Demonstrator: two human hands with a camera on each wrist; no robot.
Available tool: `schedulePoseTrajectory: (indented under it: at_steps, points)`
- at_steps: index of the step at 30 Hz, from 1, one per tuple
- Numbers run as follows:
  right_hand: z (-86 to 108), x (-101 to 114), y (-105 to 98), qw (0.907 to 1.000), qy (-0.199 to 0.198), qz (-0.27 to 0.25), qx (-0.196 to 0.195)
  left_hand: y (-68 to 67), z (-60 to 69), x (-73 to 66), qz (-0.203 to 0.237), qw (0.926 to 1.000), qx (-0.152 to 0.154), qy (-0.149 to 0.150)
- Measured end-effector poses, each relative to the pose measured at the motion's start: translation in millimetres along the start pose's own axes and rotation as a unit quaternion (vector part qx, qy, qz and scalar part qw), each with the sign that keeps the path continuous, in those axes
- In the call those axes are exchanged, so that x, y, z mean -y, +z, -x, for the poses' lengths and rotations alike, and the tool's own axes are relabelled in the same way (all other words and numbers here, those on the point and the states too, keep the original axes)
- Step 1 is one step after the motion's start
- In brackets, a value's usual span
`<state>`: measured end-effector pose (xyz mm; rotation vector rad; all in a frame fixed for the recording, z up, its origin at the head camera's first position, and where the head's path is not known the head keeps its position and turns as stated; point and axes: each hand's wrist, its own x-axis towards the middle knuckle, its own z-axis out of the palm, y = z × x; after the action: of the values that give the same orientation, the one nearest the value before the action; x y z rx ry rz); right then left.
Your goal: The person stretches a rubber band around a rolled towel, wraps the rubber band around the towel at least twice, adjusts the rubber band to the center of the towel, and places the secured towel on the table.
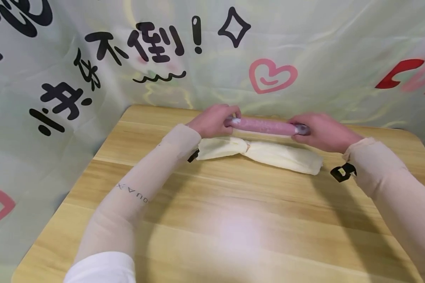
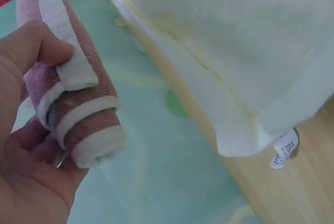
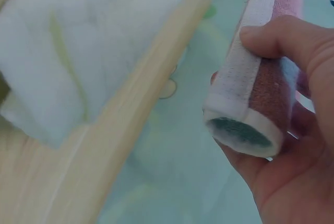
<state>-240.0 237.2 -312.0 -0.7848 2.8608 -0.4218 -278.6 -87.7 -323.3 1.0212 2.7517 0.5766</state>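
A pink towel (image 1: 265,126) with a white border is rolled into a long tube near the table's back edge. My left hand (image 1: 217,121) grips one end of it; in the left wrist view the thumb presses the white border (image 2: 65,41) and the fingers curl beneath. At the other end my right hand (image 1: 324,131) holds the roll, thumb on top, with the round open end (image 3: 242,132) facing the right wrist camera. In front of it a cream-white rolled cloth (image 1: 283,155), drawn in by a thin band (image 1: 248,147), lies on the table.
The wooden table (image 1: 212,220) runs back to a pale fabric backdrop (image 1: 212,86) printed with black characters and a pink heart (image 1: 272,91). A small label (image 2: 284,148) sticks out from under the white cloth. Black devices sit at both wrists.
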Motion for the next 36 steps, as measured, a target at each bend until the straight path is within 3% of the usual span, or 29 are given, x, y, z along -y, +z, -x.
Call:
schedulePoseTrajectory:
  at_steps: [8, 12, 14, 19, 24, 28, 29, 30, 31, 32, 36]
  points:
    - [30.1, -8.8, 2.4, 0.9966, 0.034, -0.065, -0.038, 1.6, 10.5, -8.8, 0.042, 0.9974, -0.035, 0.048]
    - [44.7, -11.7, 9.8, 0.9893, 0.063, -0.108, -0.074, 9.7, 19.6, -11.6, 0.058, 0.9942, -0.056, 0.071]
    - [50.9, -12.2, 15.6, 0.9829, 0.084, -0.143, -0.081, 15.8, 27.5, -13.0, 0.062, 0.9941, -0.06, 0.067]
    - [62.7, -12.2, 29.0, 0.9569, 0.139, -0.236, -0.098, 30.0, 47.7, -17.7, 0.073, 0.9945, -0.057, 0.05]
    - [70.8, -6.5, 35.8, 0.9279, 0.157, -0.314, -0.127, 38.6, 61.7, -25.1, 0.088, 0.9935, -0.061, 0.038]
    - [74.6, 0.7, 43.2, 0.8983, 0.174, -0.373, -0.153, 48.1, 66.7, -29.1, 0.098, 0.9929, -0.062, 0.027]
    - [75.0, 3.0, 44.9, 0.8863, 0.175, -0.397, -0.162, 50.6, 68.1, -30.3, 0.102, 0.9924, -0.063, 0.025]
    - [75.0, 4.9, 47.0, 0.8679, 0.171, -0.434, -0.172, 53.1, 69.5, -31.7, 0.106, 0.992, -0.064, 0.024]
    - [74.5, 6.8, 49.4, 0.8432, 0.158, -0.48, -0.182, 55.6, 71.1, -33.2, 0.108, 0.9918, -0.064, 0.022]
    - [73.9, 8.5, 52.1, 0.8149, 0.138, -0.528, -0.194, 57.6, 72.6, -35.1, 0.11, 0.9917, -0.063, 0.021]
    - [72.1, 11.5, 62.1, 0.6754, 0.049, -0.703, -0.217, 67.6, 77.1, -44.5, 0.146, 0.9885, -0.039, 0.008]
